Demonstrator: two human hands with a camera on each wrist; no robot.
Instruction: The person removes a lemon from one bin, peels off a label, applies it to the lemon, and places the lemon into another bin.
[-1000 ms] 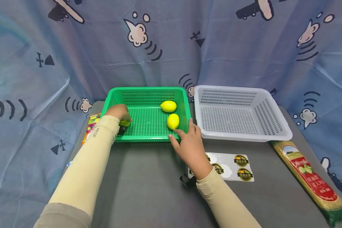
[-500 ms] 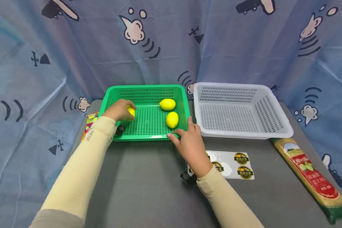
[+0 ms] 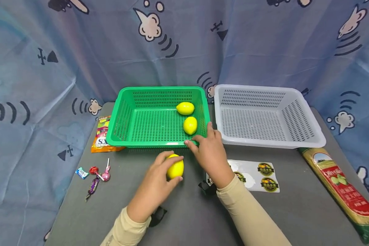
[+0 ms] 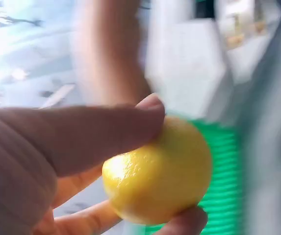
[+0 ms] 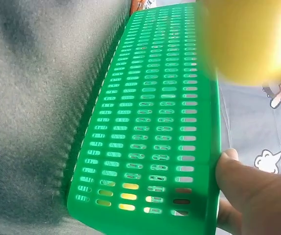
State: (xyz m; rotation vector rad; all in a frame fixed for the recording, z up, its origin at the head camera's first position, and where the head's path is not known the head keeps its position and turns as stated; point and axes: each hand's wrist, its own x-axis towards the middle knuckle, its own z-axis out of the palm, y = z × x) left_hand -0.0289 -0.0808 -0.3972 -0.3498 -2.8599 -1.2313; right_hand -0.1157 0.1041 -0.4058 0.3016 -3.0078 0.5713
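Blue printed curtain (image 3: 117, 37), candy bag (image 3: 102, 133), two lollipops (image 3: 106, 176), two wrapped sweets (image 3: 93, 186), sticker sheet (image 3: 254, 175), gold packet (image 3: 341, 186) — red-labelled

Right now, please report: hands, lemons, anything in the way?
Left hand grips one lemon, in front of green basket. Right hand rests on that basket's rim. Two other lemons inside it. Maybe in the way toward white basket: right hand.

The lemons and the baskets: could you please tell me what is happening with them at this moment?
A person's left hand holds one lemon between thumb and fingers, outside the green basket, on its near side. The right hand grips that basket's rim near the front right corner. Two more lemons, one farther back and one nearer, lie inside it, toward its right end. A white basket stands to the right.
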